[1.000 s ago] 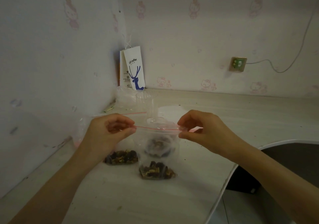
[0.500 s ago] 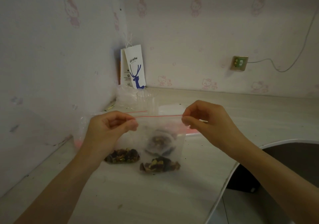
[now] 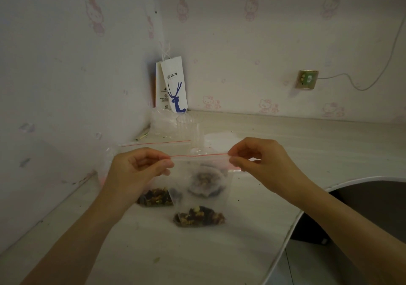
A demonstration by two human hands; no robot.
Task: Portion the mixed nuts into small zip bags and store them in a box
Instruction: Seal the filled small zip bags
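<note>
A small clear zip bag with a red seal line hangs above the table, mixed nuts pooled at its bottom. My left hand pinches the bag's top left corner and my right hand pinches its top right corner, so the seal is stretched straight between them. Behind the hanging bag, seen through it, stands a round container of mixed nuts. A second filled zip bag lies on the table below my left hand.
A white paper coffee bag leans in the wall corner. Clear plastic cups and spare empty zip bags sit behind my hands. The table edge curves away at the right, with floor below. A wall socket has a cable.
The bag's seal, bowed open a second ago, is now pulled straight and flat between my hands. Both hands stayed on its top corners and shifted only slightly.
</note>
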